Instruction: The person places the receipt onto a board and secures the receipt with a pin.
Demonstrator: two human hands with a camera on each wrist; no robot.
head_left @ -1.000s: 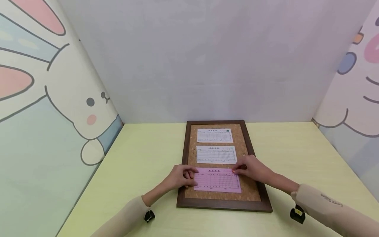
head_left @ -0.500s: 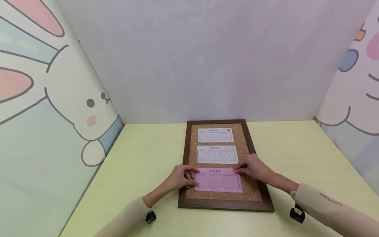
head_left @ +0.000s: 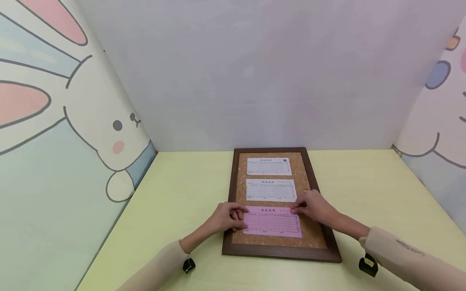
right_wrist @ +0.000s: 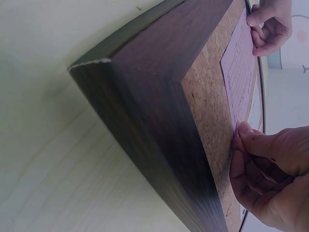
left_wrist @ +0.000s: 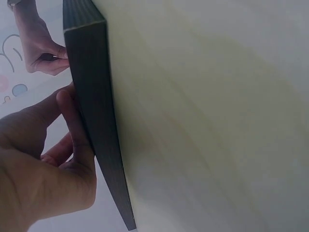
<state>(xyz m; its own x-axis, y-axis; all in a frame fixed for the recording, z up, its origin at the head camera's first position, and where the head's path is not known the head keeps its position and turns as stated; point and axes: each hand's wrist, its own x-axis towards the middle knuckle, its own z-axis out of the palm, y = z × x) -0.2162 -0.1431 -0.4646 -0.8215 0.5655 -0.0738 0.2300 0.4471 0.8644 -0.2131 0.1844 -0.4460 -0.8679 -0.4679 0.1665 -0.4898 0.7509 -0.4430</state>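
A pink printed form slip (head_left: 272,221) lies on the lower part of a cork board (head_left: 276,241) with a dark wooden frame. My left hand (head_left: 227,216) rests at the slip's left edge, index fingertip near the upper corner and thumb near the lower one. At its upper right corner, my right hand (head_left: 313,205) pinches a small orange-red push pin (head_left: 292,209), mostly hidden by the fingertips. The right wrist view shows the right thumb (right_wrist: 251,135) and index finger meeting at the slip's corner.
Two white form slips, an upper one (head_left: 269,166) and a middle one (head_left: 271,190), lie above the pink slip. A green round pin (head_left: 285,160) marks the upper slip's corner. The board rests on a pale yellow table (head_left: 189,182), with walls behind and on both sides.
The whole scene shifts slightly to the right in the head view. Both hands keep their places on the pink slip.
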